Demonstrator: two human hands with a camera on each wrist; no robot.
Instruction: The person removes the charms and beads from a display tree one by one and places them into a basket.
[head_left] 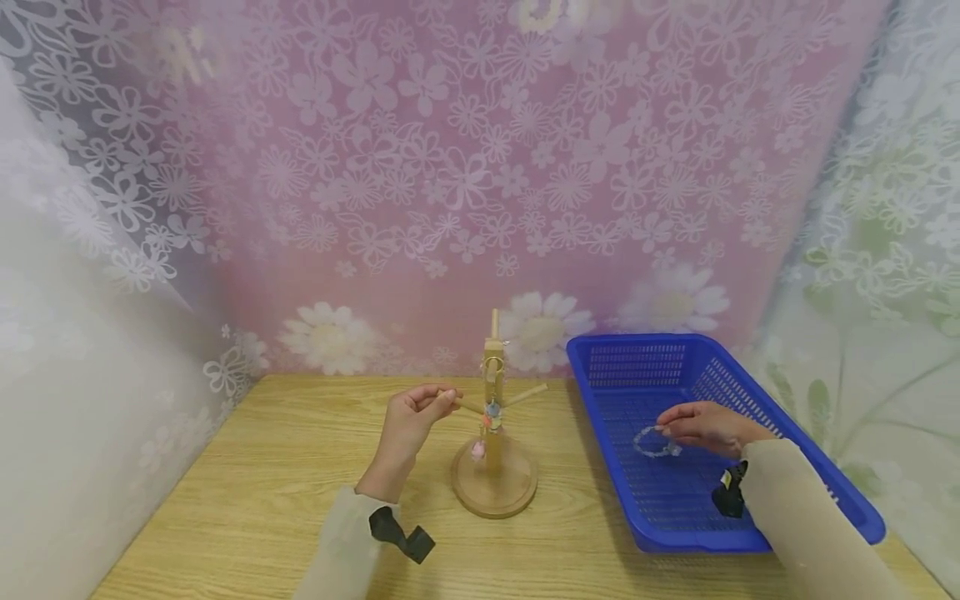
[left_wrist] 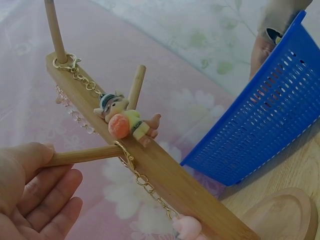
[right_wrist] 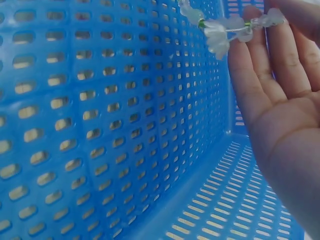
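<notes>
My left hand (head_left: 420,414) pinches the end of a wooden peg (left_wrist: 82,156) on an upright wooden stand (head_left: 495,498) with a round base. From that peg hangs a gold-chained keychain (left_wrist: 145,184) with a pink charm at its end. Higher on the post hangs a second keychain with a small figure (left_wrist: 122,117) holding an orange ball. A strand of clear pinkish beads (left_wrist: 75,116) shows behind the post. My right hand (head_left: 708,427) is inside the blue basket (head_left: 600,433), pinching a clear beaded bracelet (head_left: 651,443) with a white flower-like bead (right_wrist: 216,39).
The basket with slotted walls stands right of the stand on a wood-grain table (head_left: 300,450). Another bare peg (head_left: 528,394) sticks out to the right of the post. A flowered pink curtain (head_left: 450,208) hangs behind the table, with pale cloth at both sides.
</notes>
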